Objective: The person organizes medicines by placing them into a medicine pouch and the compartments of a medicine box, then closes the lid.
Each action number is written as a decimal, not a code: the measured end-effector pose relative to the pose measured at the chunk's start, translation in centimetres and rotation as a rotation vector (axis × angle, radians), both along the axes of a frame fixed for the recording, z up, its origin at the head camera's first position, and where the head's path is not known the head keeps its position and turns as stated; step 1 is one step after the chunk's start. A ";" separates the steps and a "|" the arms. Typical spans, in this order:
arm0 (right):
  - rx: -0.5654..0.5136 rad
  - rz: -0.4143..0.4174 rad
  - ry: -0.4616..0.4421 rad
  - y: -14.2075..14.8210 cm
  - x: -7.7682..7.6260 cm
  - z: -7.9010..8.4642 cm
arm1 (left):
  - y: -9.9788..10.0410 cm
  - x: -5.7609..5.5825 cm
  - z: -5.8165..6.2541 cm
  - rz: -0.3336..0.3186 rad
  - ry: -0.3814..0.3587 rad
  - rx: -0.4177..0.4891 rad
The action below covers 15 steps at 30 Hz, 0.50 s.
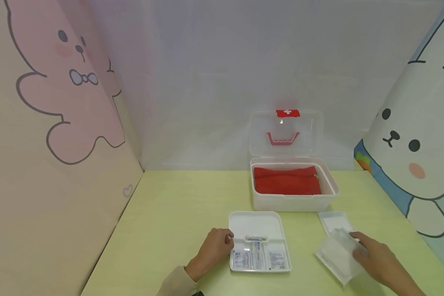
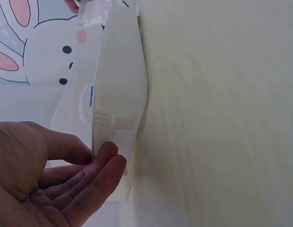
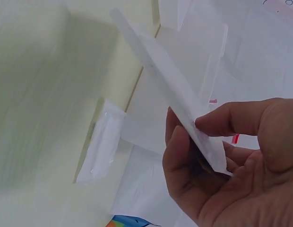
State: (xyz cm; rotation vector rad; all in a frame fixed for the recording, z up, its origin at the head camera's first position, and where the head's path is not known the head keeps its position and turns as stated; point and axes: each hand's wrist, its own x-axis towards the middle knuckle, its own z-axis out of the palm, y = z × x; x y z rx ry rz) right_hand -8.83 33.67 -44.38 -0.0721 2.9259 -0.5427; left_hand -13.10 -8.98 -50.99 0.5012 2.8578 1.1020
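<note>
My left hand [image 1: 217, 246] is at the left side of a white plastic tray [image 1: 254, 224]. In the left wrist view, the thumb and fingertips pinch the wall of the tray [image 2: 120, 71]. Clear-wrapped packets [image 1: 258, 255] with printed labels lie in the tray's near part. My right hand [image 1: 378, 257] holds a flat white packet [image 1: 338, 257], probably wrapped gauze, above the table. Thumb and fingers grip one end of this packet [image 3: 168, 85] in the right wrist view. Another white packet [image 1: 336, 221] lies flat on the table just beyond, partly covered by the held one.
Behind the tray stands a white first aid box [image 1: 292, 202], its clear lid [image 1: 311, 133] raised against the back wall. A red cloth-like item [image 1: 286, 181] lies inside. Printed curtains with cartoon animals border the yellow table [image 1: 185, 197] on both sides.
</note>
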 end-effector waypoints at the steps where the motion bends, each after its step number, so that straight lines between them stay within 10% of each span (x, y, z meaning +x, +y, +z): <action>1: 0.002 0.002 0.022 0.0 0.0 0.1 | 0.0 0.0 0.0 0.001 -0.004 0.000; 15: -0.043 -0.030 0.239 -2.2 -0.8 3.1 | 0.0 0.0 0.0 0.009 -0.023 0.010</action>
